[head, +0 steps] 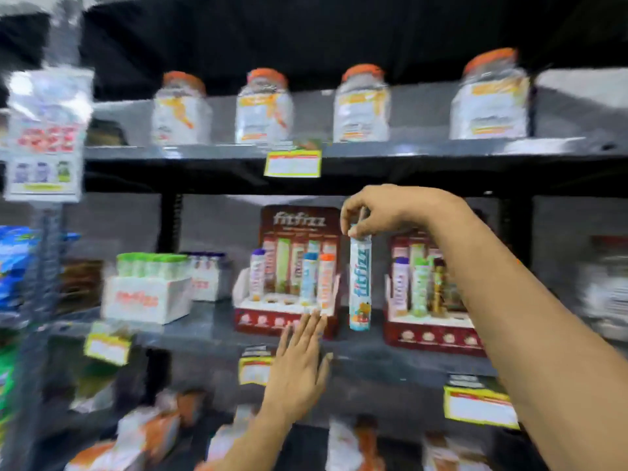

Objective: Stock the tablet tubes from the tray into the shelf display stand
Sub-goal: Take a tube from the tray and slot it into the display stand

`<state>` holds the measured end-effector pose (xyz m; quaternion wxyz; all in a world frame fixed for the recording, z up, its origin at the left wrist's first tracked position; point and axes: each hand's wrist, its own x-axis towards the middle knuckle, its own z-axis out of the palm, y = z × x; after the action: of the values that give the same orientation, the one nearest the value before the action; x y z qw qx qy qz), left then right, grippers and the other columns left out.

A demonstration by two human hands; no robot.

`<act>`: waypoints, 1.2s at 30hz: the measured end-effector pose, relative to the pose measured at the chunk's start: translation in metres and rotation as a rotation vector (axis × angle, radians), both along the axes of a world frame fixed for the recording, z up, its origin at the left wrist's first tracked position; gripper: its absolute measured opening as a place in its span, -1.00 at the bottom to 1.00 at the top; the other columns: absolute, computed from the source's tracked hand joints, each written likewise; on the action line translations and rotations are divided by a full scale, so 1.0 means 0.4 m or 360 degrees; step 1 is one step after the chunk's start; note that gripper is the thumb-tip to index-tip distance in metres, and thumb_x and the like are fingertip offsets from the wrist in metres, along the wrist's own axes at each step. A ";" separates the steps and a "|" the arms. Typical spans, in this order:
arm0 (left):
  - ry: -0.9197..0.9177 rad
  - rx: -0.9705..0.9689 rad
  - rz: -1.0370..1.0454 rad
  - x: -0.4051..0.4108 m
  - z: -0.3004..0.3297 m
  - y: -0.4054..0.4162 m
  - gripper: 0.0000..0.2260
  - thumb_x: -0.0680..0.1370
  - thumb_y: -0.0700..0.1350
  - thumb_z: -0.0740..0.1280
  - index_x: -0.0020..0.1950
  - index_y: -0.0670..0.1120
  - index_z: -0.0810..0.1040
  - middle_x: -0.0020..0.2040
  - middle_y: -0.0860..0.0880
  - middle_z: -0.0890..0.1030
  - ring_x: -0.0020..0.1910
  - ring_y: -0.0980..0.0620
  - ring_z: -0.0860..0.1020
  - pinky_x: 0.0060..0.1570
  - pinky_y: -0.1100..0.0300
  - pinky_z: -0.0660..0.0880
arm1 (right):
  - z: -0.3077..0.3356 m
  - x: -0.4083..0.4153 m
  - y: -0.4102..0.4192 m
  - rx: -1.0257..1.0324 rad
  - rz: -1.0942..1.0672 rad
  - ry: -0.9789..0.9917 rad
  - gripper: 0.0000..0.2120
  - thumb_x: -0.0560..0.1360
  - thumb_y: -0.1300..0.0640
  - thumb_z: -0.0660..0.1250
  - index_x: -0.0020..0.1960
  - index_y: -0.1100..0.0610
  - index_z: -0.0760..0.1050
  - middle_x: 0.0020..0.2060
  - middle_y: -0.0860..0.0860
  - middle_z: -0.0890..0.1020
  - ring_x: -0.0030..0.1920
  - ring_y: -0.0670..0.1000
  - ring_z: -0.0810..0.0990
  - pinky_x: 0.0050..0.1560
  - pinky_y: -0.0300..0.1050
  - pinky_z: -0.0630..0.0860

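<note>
My right hand (377, 209) pinches the top cap of a light-blue and white tablet tube (360, 283), which hangs upright in the air between two display stands. The left red display stand (285, 321) on the middle shelf holds three upright tubes with purple, blue and orange caps. My left hand (300, 365) is flat with fingers straight, its fingertips touching the front right of that stand. A second red display stand (435, 334) with several tubes stands to the right, partly behind my right forearm.
A white tray (146, 300) of green-capped tubes sits left of the stands on the dark shelf (204, 331). Orange-lidded jars (265, 107) line the upper shelf. Yellow price tags (292, 163) hang on shelf edges. Bagged goods lie below.
</note>
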<state>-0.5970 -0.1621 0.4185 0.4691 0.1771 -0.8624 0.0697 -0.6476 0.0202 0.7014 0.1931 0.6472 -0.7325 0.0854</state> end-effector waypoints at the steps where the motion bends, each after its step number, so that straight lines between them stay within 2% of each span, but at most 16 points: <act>1: -0.0017 -0.0004 -0.0045 -0.048 0.007 0.017 -0.48 0.59 0.06 0.10 0.53 -0.07 0.20 0.53 0.00 0.17 0.50 0.04 0.13 0.43 0.08 -0.02 | 0.009 -0.045 0.018 0.0016 -0.0084 -0.0032 -0.86 0.49 0.17 0.37 0.04 0.09 0.61 -0.21 -0.02 0.59 -0.16 0.00 0.55 -0.01 -0.08 0.53; 3: -0.0048 -0.0030 -0.0118 -0.127 0.022 0.045 -0.49 0.60 0.06 0.08 0.52 -0.08 0.24 0.52 -0.01 0.20 0.49 0.05 0.14 0.43 0.11 -0.01 | 0.021 -0.130 0.045 0.0026 -0.0213 -0.0061 -0.89 0.48 0.18 0.36 -0.01 0.09 0.62 -0.22 -0.02 0.61 -0.15 0.01 0.58 0.01 -0.05 0.55; 5: -0.0100 -0.0038 -0.0150 -0.187 0.031 0.067 -0.51 0.59 0.06 0.08 0.47 -0.11 0.33 0.49 -0.03 0.29 0.45 0.02 0.25 0.40 0.10 0.15 | 0.023 -0.211 0.063 0.0026 -0.0339 -0.0046 -0.91 0.48 0.17 0.36 -0.05 0.07 0.61 -0.17 0.01 0.64 -0.10 0.05 0.60 0.04 0.00 0.55; 7: -0.0137 0.0012 -0.0087 -0.224 0.030 0.076 -0.52 0.58 0.07 0.06 0.41 -0.11 0.43 0.43 -0.03 0.40 0.38 -0.03 0.39 0.29 0.02 0.34 | 0.014 -0.281 0.074 0.0015 -0.0483 -0.0026 -0.91 0.48 0.16 0.33 -0.07 0.04 0.60 -0.10 -0.01 0.63 -0.05 0.06 0.59 0.01 0.00 0.52; 9: -0.0092 0.0130 -0.0011 -0.239 0.032 0.080 -0.53 0.57 0.09 0.04 0.29 -0.09 0.55 0.33 -0.05 0.53 0.26 -0.03 0.51 0.12 0.03 0.49 | 0.000 -0.341 0.079 -0.0030 -0.0611 -0.0030 -0.90 0.48 0.17 0.30 -0.12 0.02 0.58 -0.10 -0.05 0.60 -0.05 0.04 0.56 -0.07 -0.07 0.49; 11: -0.0055 0.0107 0.0072 -0.238 0.031 0.088 -0.57 0.55 0.08 0.05 -0.07 -0.06 0.68 -0.02 -0.06 0.70 -0.14 -0.02 0.66 -0.28 0.13 0.55 | -0.014 -0.398 0.077 -0.0114 -0.0685 -0.0076 -0.88 0.48 0.21 0.29 -0.10 0.07 0.60 -0.11 -0.02 0.60 -0.07 0.02 0.53 -0.12 -0.11 0.44; 12: -0.0031 0.0053 0.0111 -0.236 0.028 0.093 -0.58 0.54 0.07 0.07 -0.25 -0.05 0.66 -0.24 -0.03 0.70 -0.34 -0.02 0.63 -0.44 0.17 0.48 | -0.020 -0.424 0.074 -0.0157 -0.0711 -0.0083 -0.87 0.48 0.22 0.28 -0.07 0.10 0.61 -0.10 0.00 0.60 -0.08 0.02 0.52 -0.11 -0.12 0.42; 13: 0.0001 0.0012 0.0129 -0.233 0.028 0.099 -0.59 0.53 0.06 0.08 -0.35 -0.04 0.61 -0.36 -0.01 0.65 -0.45 -0.01 0.59 -0.51 0.19 0.43 | -0.026 -0.446 0.071 -0.0203 -0.0731 -0.0088 -0.86 0.49 0.22 0.28 -0.06 0.12 0.61 -0.08 0.01 0.61 -0.07 0.03 0.53 -0.09 -0.11 0.44; 17: 0.0087 -0.0069 0.0177 -0.237 0.023 0.097 -0.61 0.52 0.02 0.11 -0.39 -0.05 0.58 -0.44 0.00 0.60 -0.50 -0.01 0.55 -0.51 0.20 0.41 | -0.055 -0.525 0.043 -0.0377 -0.0731 -0.0129 -0.87 0.52 0.25 0.26 -0.10 0.11 0.58 0.03 0.09 0.64 0.06 0.13 0.58 0.09 0.02 0.53; 20: 0.0096 -0.0082 0.0169 -0.247 0.021 0.091 -0.61 0.53 0.01 0.10 -0.37 -0.05 0.60 -0.43 0.00 0.61 -0.49 -0.02 0.56 -0.47 0.20 0.43 | -0.081 -0.568 0.020 -0.0440 -0.0726 -0.0137 -0.90 0.53 0.21 0.27 -0.11 0.05 0.53 0.08 0.11 0.61 0.05 0.14 0.57 0.04 0.02 0.54; 23: 0.0095 -0.0087 0.0173 -0.248 0.020 0.089 -0.61 0.53 0.02 0.11 -0.37 -0.05 0.60 -0.41 0.01 0.62 -0.48 0.00 0.56 -0.45 0.21 0.43 | -0.108 -0.596 0.000 -0.0355 -0.0743 -0.0118 -0.89 0.53 0.21 0.29 -0.01 0.05 0.56 0.16 0.12 0.56 0.08 0.13 0.54 -0.02 -0.02 0.51; 26: 0.0105 -0.0091 0.0204 -0.245 0.020 0.091 -0.61 0.53 0.02 0.11 -0.36 -0.05 0.61 -0.41 0.01 0.62 -0.48 0.00 0.56 -0.46 0.22 0.42 | -0.121 -0.614 -0.009 -0.0258 -0.0744 -0.0127 -0.89 0.54 0.20 0.30 0.01 0.06 0.57 0.22 0.12 0.53 0.16 0.12 0.48 0.02 -0.05 0.44; 29: 0.0119 -0.0107 0.0200 -0.244 0.022 0.095 -0.61 0.52 0.02 0.12 -0.37 -0.05 0.61 -0.42 0.00 0.62 -0.49 -0.01 0.56 -0.46 0.22 0.42 | -0.107 -0.619 -0.001 -0.0213 -0.0721 -0.0171 -0.91 0.51 0.20 0.35 -0.05 0.03 0.57 0.18 0.10 0.55 0.09 0.04 0.45 0.09 -0.06 0.43; 32: 0.0114 -0.0107 0.0206 -0.244 0.022 0.094 -0.61 0.52 0.01 0.12 -0.37 -0.06 0.61 -0.42 -0.01 0.62 -0.50 -0.02 0.56 -0.47 0.22 0.42 | -0.091 -0.614 0.011 -0.0138 -0.0724 -0.0168 -0.90 0.49 0.20 0.38 -0.02 0.06 0.61 0.15 0.08 0.55 0.05 0.01 0.43 0.06 -0.08 0.44; 34: 0.0103 -0.0088 0.0207 -0.242 0.020 0.095 -0.62 0.52 0.01 0.12 -0.36 -0.06 0.62 -0.41 -0.01 0.63 -0.49 -0.02 0.56 -0.46 0.21 0.42 | -0.091 -0.608 0.015 -0.0093 -0.0747 -0.0159 -0.87 0.49 0.21 0.38 0.01 0.08 0.62 0.15 0.08 0.56 0.06 0.03 0.46 0.01 -0.11 0.42; 36: 0.0097 -0.0066 0.0197 -0.242 0.020 0.096 -0.61 0.52 0.01 0.12 -0.36 -0.06 0.63 -0.40 -0.01 0.64 -0.48 -0.01 0.57 -0.45 0.21 0.44 | -0.096 -0.605 0.014 -0.0099 -0.0756 -0.0144 -0.85 0.49 0.21 0.38 0.04 0.10 0.62 0.17 0.08 0.57 0.13 0.07 0.49 0.09 -0.09 0.43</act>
<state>-0.6938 -0.1236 0.4267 0.4935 0.2224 -0.8335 0.1111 -0.8897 0.0256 0.6631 0.1945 0.4461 -0.8691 0.0890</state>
